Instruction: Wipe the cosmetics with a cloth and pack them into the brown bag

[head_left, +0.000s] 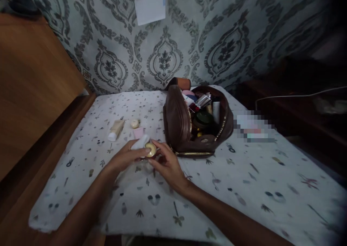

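Note:
My left hand [127, 153] grips a folded white cloth [140, 142], its thumb pressed on a small round cream-yellow jar [150, 150]. The fingers of my right hand [168, 164] hold the jar's rim from the other side. Just beyond the cloth lie a pink item [138, 132] and a second small round cream-coloured container [134, 123]. A beige squeeze tube with a white cap [116, 130] rests to their left. To the right of my hands, a brown zippered bag [176, 119] stands unzipped, packed with cosmetics, among them a dark round jar [204, 120].
A white cover [151, 199] with small printed motifs lies over the table. Behind it is a grey patterned wall [184, 39] bearing a white sheet [150, 9]. Wooden furniture [35, 94] borders the left side. A white cable [298, 95] crosses the dark area at right.

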A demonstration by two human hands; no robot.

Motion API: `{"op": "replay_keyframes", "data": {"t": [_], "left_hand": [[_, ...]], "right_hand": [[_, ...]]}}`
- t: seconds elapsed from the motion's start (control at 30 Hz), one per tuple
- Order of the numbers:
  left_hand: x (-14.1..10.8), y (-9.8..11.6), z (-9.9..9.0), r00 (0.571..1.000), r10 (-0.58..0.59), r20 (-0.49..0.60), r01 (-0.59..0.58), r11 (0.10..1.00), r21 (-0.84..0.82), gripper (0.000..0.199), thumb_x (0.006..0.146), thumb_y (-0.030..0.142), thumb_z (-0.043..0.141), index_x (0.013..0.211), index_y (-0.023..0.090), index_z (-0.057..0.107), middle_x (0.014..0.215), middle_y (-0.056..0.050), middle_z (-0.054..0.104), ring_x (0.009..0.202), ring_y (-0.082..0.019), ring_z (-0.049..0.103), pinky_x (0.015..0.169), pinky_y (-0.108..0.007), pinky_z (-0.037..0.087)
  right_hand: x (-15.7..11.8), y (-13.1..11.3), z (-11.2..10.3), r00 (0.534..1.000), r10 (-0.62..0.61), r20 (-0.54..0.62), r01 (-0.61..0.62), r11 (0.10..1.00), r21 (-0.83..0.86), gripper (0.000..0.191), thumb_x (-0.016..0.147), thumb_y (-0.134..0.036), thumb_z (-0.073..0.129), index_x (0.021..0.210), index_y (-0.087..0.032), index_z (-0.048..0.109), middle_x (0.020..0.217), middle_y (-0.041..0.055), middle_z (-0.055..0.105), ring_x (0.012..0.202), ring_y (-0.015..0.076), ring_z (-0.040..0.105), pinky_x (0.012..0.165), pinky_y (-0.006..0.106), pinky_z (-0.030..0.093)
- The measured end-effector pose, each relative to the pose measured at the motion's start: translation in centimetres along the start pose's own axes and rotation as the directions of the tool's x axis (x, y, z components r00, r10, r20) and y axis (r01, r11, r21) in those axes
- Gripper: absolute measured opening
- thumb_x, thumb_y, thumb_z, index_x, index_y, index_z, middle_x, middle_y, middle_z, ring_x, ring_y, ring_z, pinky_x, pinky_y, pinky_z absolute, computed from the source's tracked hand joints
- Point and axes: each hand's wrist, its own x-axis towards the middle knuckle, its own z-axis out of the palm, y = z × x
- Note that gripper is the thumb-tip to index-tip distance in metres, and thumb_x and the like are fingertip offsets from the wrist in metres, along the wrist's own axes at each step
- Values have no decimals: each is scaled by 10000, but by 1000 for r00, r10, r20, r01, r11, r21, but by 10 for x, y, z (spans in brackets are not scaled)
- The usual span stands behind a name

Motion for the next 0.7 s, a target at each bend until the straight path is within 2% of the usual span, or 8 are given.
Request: {"op": "replay_keyframes", "data": {"t": [0.07, 0.13, 0.23, 0.3, 0.43, 0.53, 0.63, 0.7], "left_hand": [[-6, -2, 8, 998, 46, -38, -42, 993, 107, 672, 708, 540, 785, 1255, 189, 616, 1150, -83, 714, 986, -257, 687, 779, -303, 552], [-12, -4, 12, 983, 178, -45, -160, 952, 260, 637, 804, 548, 688, 1330, 212, 561, 1246, -86, 680, 1068, -270, 669, 862, -328, 547], [-17, -7, 19, 896, 438, 75, -424, 791, 440, 536, 894, 491, 570, 1340, 196, 544, 1315, -108, 646, 1197, -295, 612, 1002, -395, 496], [-18, -11, 25, 841, 525, 129, -513, 698, 500, 476, 918, 458, 521, 1305, 185, 573, 1303, -128, 651, 1211, -295, 609, 1024, -418, 488], [-16, -18, 34, 817, 565, 117, -530, 656, 537, 414, 951, 465, 451, 1188, 189, 648, 1171, -132, 710, 1098, -284, 673, 975, -416, 535], [-15, -29, 27, 843, 537, 29, -470, 710, 525, 402, 960, 476, 450, 1204, 226, 651, 1207, -86, 715, 1158, -286, 651, 935, -370, 567], [-19, -51, 11, 856, 498, -139, -353, 760, 546, 393, 936, 448, 521, 1294, 316, 617, 1300, -7, 688, 1247, -297, 603, 891, -355, 600], [-22, -67, 0, 842, 533, -82, -403, 723, 561, 477, 862, 405, 631, 1337, 378, 597, 1295, 24, 694, 1274, -320, 584, 909, -377, 606]], "right_hand": [[1, -2, -2, 999, -29, -19, 28, 998, -51, 468, 806, -198, 697, 1267, -237, 624, 1102, 68, 615, 982, 202, 602, 834, 325, 518], [1, -4, -2, 999, -22, -45, 19, 997, -79, 435, 788, -173, 706, 1215, -225, 644, 1060, 62, 615, 953, 198, 602, 804, 308, 519], [-1, -4, -2, 998, -43, -55, 34, 988, -152, 336, 753, -146, 703, 1083, -195, 663, 977, 48, 606, 867, 182, 593, 758, 287, 514], [-3, -4, -1, 994, -97, -42, 86, 974, -212, 242, 747, -129, 668, 981, -187, 652, 935, 47, 602, 848, 185, 590, 766, 295, 515], [-7, -6, 0, 990, -142, -14, 134, 957, -257, 180, 757, -116, 620, 918, -196, 623, 925, 53, 613, 844, 186, 601, 766, 293, 523], [-9, -9, -1, 990, -134, 43, 141, 953, -267, 79, 830, -250, 653, 881, -196, 629, 886, 46, 614, 814, 176, 602, 711, 265, 522], [-11, -11, -2, 984, -150, 92, 169, 951, -260, 266, 873, -460, 655, 888, -194, 651, 831, 45, 619, 770, 170, 609, 656, 248, 522], [-13, -11, -3, 982, -160, 104, 181, 955, -236, 347, 874, -534, 645, 976, -203, 668, 845, 54, 650, 771, 169, 630, 666, 244, 540]]}}
